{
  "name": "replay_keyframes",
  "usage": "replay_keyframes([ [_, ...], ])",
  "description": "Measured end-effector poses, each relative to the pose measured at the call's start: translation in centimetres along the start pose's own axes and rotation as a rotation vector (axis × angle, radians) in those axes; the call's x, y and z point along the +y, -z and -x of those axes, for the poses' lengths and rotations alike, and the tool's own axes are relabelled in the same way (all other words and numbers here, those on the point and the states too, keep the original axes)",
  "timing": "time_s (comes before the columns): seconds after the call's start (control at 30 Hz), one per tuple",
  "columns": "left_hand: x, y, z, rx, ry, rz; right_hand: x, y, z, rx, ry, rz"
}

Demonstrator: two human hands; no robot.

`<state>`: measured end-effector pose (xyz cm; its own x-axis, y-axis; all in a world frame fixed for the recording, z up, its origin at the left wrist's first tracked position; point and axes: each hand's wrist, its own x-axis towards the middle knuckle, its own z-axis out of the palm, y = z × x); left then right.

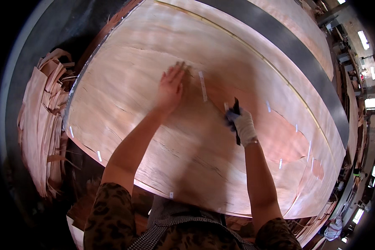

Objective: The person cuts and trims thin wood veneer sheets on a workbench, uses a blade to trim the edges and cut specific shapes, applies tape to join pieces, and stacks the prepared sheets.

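A large, thin wood veneer sheet point(162, 154) lies spread before me, with cracks and wavy seams in it. My left hand point(171, 89) is bare and rests on the sheet, fingers stretched out toward its far side. On my right hand point(246, 126) is a white and blue work glove. Its fingers are closed around a slim black knife point(236, 104), whose upper end points away from me; the fingertips are a little blurred. Between the hands a strip of white tape point(203, 86) sticks to the veneer. A reddish veneer patch point(281, 135) shows right of the gloved hand.
A long thin bamboo stick point(254, 51) lies across the far part of the sheet. Beyond it runs a dark band point(296, 43). Stacked veneer scraps point(43, 129) stand at the left. More short tape strips point(99, 156) dot the sheet's near edge.
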<state>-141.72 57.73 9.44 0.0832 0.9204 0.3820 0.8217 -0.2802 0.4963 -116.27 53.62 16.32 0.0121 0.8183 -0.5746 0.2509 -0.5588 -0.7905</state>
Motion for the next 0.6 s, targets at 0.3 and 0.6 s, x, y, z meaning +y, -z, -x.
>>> replay_keyframes([
  [0.3, -6.1, 0.3, -4.0, -0.098, -0.051, -0.268, -8.0, -13.2, -12.1, -0.012, -0.149, 0.181],
  [0.6, -6.2, 1.4, -5.3, -0.385, -0.368, -0.155, -7.7, -11.6, -7.1, 0.176, 0.228, 0.996],
])
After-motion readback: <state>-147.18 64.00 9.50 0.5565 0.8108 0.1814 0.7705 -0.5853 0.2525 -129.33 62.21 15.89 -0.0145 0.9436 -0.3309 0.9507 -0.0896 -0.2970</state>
